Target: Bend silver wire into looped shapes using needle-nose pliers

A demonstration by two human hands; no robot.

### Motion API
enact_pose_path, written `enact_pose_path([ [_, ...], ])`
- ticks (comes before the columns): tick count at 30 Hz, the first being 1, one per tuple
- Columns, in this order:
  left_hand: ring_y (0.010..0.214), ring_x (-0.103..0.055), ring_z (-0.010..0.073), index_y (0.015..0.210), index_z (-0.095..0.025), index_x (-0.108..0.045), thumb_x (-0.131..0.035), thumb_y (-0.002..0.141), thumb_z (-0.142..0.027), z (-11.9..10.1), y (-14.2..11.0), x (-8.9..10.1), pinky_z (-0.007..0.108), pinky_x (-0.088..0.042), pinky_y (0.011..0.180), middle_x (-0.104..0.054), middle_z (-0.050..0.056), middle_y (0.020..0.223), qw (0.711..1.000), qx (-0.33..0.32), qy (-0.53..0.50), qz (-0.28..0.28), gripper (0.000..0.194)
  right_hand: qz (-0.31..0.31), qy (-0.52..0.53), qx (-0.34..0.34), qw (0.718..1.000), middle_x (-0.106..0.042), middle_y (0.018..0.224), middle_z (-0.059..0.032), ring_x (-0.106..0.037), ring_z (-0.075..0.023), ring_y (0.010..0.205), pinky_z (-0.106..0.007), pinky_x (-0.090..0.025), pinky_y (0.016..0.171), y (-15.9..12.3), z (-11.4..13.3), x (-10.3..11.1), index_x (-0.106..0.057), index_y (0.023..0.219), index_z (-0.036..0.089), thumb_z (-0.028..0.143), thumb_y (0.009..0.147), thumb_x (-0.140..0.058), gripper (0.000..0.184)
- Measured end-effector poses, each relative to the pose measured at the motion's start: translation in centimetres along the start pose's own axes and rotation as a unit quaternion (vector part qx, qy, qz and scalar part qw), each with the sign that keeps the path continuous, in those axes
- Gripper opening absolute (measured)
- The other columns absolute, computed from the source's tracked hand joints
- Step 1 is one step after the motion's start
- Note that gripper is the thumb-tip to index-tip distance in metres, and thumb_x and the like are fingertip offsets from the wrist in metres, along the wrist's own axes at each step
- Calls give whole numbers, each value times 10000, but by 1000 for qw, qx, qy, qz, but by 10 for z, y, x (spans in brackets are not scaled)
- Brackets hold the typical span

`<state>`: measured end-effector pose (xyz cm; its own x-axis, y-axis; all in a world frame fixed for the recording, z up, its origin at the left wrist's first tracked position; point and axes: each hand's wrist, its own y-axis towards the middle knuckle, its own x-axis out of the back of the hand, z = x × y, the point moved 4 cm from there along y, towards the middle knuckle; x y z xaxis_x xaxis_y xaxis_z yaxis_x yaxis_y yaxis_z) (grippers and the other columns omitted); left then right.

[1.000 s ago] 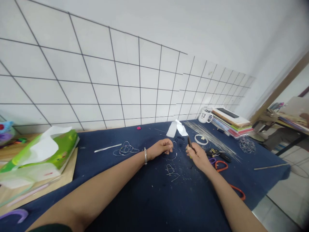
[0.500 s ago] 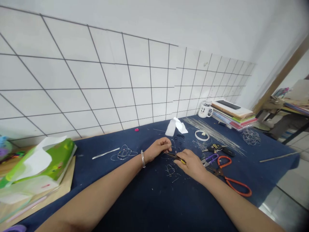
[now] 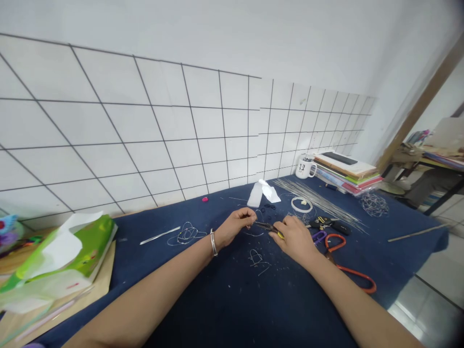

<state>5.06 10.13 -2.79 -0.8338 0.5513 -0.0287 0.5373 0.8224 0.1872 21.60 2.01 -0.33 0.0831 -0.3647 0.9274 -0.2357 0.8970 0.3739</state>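
Note:
My left hand [image 3: 237,224], with a silver bangle at its wrist, is closed in a pinch on a thin wire [image 3: 256,235] that curves out below the fingertips. Its far end is too fine to follow. My right hand [image 3: 294,239] is wrapped round the yellow handle of a pair of pliers [image 3: 266,225]. The dark jaws point left and end close to the left fingertips; whether they grip the wire I cannot make out. Loose bent wire pieces [image 3: 255,257] lie on the dark blue cloth [image 3: 224,309] just below the hands.
Orange-handled cutters [image 3: 357,273], purple-handled snips [image 3: 319,237] and black-handled pliers [image 3: 329,224] lie right of my right hand. Behind are a wire coil [image 3: 301,205], long straight wires [image 3: 319,200], a mug [image 3: 305,166] and stacked books [image 3: 348,171]. A tissue pack [image 3: 87,246] sits left.
The pliers and my right hand have shifted slightly right and up, and the jaws have drawn back from the left fingertips. My left hand keeps its pinch. The camera view has tilted a little.

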Motion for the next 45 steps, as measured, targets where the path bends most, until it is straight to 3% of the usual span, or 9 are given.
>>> enact_pose_path([
  [12,589,-425,84,762,-128,-541,-571,751,-302,-3,-2,-7,233,-348,604,-482,-10,656,1000,-4,-7,30,177,-2,-2,-1,1000,-496,813,-75,-439,-202,820,-306,-321,729,0,-1,2,-611,913,221,440,840,-403,310],
  [23,614,-438,93,756,-130,-546,-593,724,-326,0,-1,-4,235,-364,599,-486,-2,668,1000,12,-3,8,204,-1,6,-1,1000,-499,813,-74,-442,-201,830,-302,-321,728,0,-1,7,-615,896,218,432,836,-412,300],
  [45,610,-472,83,773,-141,-556,-609,724,-291,7,-4,-10,224,-363,590,-513,-1,669,996,66,-61,26,167,3,7,-6,1000,-503,815,-72,-452,-204,837,-303,-325,729,0,-1,3,-616,899,224,454,823,-429,307],
])
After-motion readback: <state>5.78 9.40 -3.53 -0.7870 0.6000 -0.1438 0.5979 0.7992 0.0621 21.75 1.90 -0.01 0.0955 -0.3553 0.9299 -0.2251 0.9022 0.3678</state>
